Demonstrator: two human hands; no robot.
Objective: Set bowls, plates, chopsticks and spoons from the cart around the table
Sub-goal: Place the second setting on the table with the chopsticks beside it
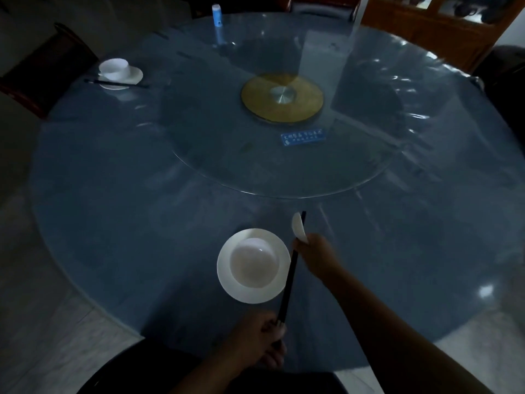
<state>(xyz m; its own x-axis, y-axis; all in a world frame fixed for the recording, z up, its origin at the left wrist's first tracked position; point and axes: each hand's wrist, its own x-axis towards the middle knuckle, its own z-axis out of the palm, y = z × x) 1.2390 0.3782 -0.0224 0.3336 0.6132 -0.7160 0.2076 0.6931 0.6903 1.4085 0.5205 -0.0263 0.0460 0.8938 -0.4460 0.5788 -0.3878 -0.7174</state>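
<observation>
At the surface's (113, 223) near edge, the left hand (255, 336) grips the chopsticks (289, 277) beside the plate (227, 268) and bowl (252, 263), the right hand (315, 251) pinches the spoon (298, 228); both likely need laying down next.

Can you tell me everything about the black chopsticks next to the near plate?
The chopsticks are long, thin, straight and black, with a plain dark finish; the dim light hides whether they are wood or plastic. They look like a pair held close together. They run along the right edge of the white plate, tips pointing away toward the table's middle. The left hand pinches their near end, and the right hand, which also holds a white spoon, touches them farther up.
</observation>
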